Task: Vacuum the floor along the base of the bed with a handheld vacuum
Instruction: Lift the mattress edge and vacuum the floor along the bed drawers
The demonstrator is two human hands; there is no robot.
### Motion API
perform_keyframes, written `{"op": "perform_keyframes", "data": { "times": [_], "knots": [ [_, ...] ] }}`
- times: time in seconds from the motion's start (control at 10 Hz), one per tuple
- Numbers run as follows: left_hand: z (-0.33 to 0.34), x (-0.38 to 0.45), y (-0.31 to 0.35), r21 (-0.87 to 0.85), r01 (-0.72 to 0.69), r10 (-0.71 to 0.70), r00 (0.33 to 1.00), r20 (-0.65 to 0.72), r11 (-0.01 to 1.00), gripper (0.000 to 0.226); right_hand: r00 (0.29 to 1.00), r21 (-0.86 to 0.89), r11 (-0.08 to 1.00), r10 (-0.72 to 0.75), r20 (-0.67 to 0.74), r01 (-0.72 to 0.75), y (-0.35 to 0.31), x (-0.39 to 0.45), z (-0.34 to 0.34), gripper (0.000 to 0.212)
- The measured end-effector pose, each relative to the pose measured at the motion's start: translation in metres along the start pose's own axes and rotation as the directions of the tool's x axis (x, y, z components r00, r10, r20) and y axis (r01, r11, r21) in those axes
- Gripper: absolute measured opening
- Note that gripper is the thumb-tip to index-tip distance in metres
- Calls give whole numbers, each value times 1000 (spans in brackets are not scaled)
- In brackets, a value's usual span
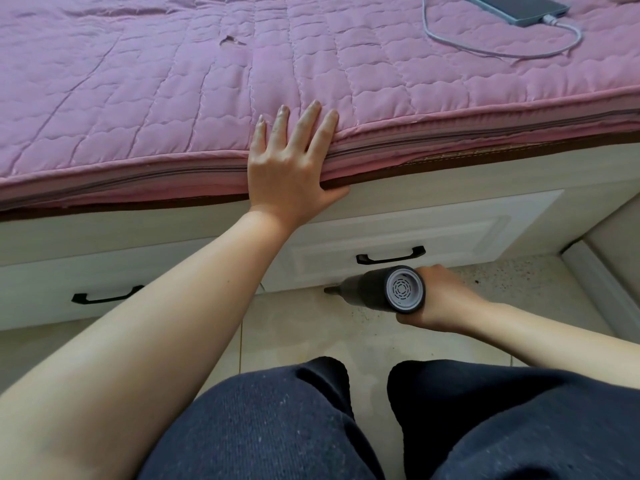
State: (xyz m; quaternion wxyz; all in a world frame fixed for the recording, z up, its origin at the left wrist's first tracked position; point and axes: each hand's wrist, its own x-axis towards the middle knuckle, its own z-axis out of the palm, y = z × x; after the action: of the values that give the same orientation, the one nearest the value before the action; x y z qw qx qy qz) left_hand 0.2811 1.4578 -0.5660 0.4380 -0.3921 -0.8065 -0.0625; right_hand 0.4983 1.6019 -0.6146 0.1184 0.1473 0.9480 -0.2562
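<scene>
A dark grey handheld vacuum [388, 289] with a round vented rear cap lies low over the tiled floor [311, 327]. Its narrow nozzle tip touches the floor right at the foot of the white bed base [398, 233]. My right hand [440, 299] grips the vacuum's body from the right side. My left hand [291, 168] rests flat with straight, spread fingers on the edge of the pink quilted mattress cover [138, 98], thumb hooked under the rim.
Two white drawers with black handles [390, 258] [104, 296] front the bed base. A phone [519, 6] on a grey cable [485, 50] lies on the bed, far right. A wall skirting [602, 289] closes the floor at the right. My dark-trousered knees [311, 427] fill the foreground.
</scene>
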Motion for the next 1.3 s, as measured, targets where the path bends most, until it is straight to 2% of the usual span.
{"op": "perform_keyframes", "data": {
  "times": [0.4,0.7,1.0,1.3],
  "knots": [
    [1,-1,0,1,-6,6,1000,-2,1000,87,999,-67,996,-53,5,54,-3,-1,-1,24],
    [0,-1,0,-2,-8,8,1000,-5,1000,86,1000,9,1000,18,-13,-17,7,-4,-6,24],
    [1,-1,-1,1,-9,9,1000,4,1000,86,979,183,963,204,-26,-196,8,0,-8,23],
    [1,-1,-1,-1,-10,10,1000,-5,1000,87,988,111,982,154,-13,-152,0,-6,-9,23]
  ]
}}
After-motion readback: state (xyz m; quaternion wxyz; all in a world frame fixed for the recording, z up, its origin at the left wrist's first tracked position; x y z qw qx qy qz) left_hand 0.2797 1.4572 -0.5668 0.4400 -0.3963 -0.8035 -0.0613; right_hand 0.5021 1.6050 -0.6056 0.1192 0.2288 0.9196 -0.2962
